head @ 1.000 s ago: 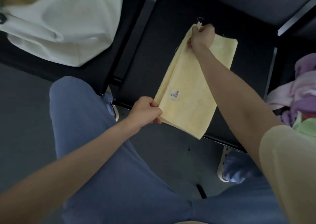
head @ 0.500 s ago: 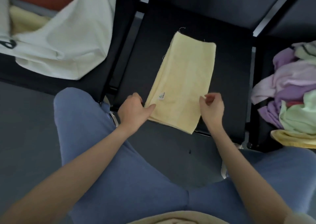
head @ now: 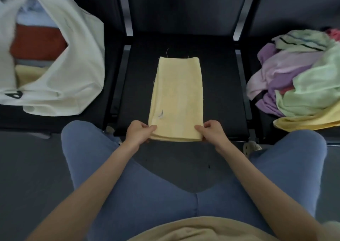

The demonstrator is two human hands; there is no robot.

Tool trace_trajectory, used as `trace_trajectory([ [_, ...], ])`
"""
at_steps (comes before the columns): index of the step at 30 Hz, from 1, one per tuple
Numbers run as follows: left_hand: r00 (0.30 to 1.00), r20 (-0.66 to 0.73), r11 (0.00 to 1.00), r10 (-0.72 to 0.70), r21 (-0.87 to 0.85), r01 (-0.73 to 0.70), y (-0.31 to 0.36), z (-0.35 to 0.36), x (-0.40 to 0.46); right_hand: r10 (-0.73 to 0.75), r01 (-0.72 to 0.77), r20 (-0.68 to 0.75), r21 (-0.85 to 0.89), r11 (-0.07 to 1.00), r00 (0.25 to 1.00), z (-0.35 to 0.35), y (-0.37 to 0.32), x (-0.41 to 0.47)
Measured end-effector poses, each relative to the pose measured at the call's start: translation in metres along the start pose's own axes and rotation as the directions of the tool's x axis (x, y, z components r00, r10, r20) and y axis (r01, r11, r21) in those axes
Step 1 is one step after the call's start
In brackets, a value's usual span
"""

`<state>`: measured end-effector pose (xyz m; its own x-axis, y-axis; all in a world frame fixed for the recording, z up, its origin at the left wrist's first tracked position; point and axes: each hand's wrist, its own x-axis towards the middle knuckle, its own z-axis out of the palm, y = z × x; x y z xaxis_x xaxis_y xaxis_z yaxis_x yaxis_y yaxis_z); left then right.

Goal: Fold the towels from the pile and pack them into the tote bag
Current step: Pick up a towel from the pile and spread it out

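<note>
A pale yellow towel (head: 177, 97), folded into a long strip, lies flat on the middle black seat (head: 220, 93). My left hand (head: 140, 133) pinches its near left corner. At the near right corner, my right hand (head: 211, 132) pinches the towel the same way. The white tote bag (head: 73, 71) stands open on the left seat, with orange, grey and yellow folded towels inside. The pile of towels (head: 298, 78) in lilac, green, pink and yellow lies on the right seat.
The three black seats are divided by metal armrest bars (head: 127, 19). My knees in blue trousers (head: 147, 194) sit just in front of the seat edge. Grey floor lies below.
My right hand let go of the towel's far end and came back to the near right corner. The towel now lies straight and flat, and my left hand pinches the near left corner.
</note>
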<state>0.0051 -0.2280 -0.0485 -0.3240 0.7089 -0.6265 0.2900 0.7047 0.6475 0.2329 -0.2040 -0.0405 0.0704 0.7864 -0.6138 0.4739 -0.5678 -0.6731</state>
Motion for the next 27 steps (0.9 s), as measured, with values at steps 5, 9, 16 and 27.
trace_trajectory([
  [5, 0.987, 0.128, 0.934, -0.093, -0.333, 0.131, 0.008, -0.009, -0.026, -0.019, 0.009, 0.039, 0.246, 0.969, 0.999, -0.02, 0.006, -0.027],
  [9, 0.97, 0.239, 0.886, -0.048, -0.438, 0.151, 0.024, -0.014, -0.029, 0.009, -0.079, 0.146, 0.479, 0.874, 0.989, -0.032, 0.005, -0.022],
  [16, 0.913, 0.376, 0.389, -0.155, -0.827, 0.407, 0.058, -0.01, 0.002, 0.099, -0.218, 0.197, 0.795, 0.566, 0.975, -0.034, -0.024, 0.015],
  [27, 0.998, -0.003, 0.768, 0.063, -0.638, -0.051, 0.047, 0.027, 0.032, 0.031, 0.005, -0.057, 0.536, 0.844, 0.998, -0.004, -0.032, 0.045],
])
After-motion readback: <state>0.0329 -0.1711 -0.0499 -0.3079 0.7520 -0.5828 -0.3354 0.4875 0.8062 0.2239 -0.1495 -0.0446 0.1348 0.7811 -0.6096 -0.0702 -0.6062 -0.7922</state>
